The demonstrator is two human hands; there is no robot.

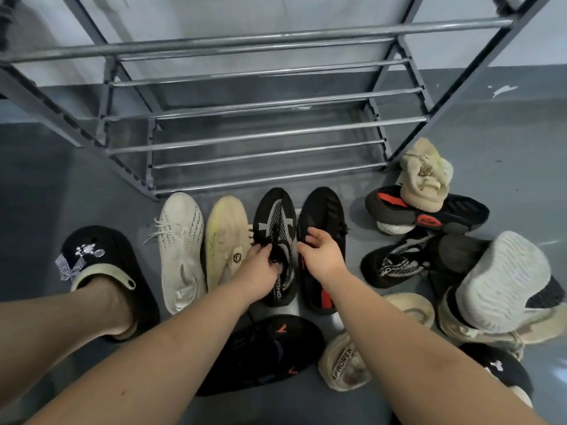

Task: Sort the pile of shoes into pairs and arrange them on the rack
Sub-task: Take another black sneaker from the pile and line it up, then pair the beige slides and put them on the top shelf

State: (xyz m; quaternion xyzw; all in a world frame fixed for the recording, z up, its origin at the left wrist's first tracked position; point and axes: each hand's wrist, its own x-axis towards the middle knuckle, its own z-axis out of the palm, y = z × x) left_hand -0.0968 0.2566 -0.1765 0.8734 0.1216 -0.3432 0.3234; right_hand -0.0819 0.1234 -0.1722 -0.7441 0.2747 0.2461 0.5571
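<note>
Black-and-grey knit sneaker (276, 240) on floor, third in a row of four just before the rack (264, 130). Left hand (257, 265) grips it at the collar, fingers curled into the opening: a good hold, since the knit upper looks soft, light, likely to fold if taken by the toe. Right hand (319, 253) relaxed, fingers loosely spread, holding nothing, over black shoe with red heel patch (322, 246); contact unclear. Left of these: cream shoe (225, 240), white laced shoe (181, 250). Unsorted pile (445, 240) to right, shoes overlapping, some sole-up; matches hard to read. Near shoes partly hidden by forearms. Rack top cut off
</note>
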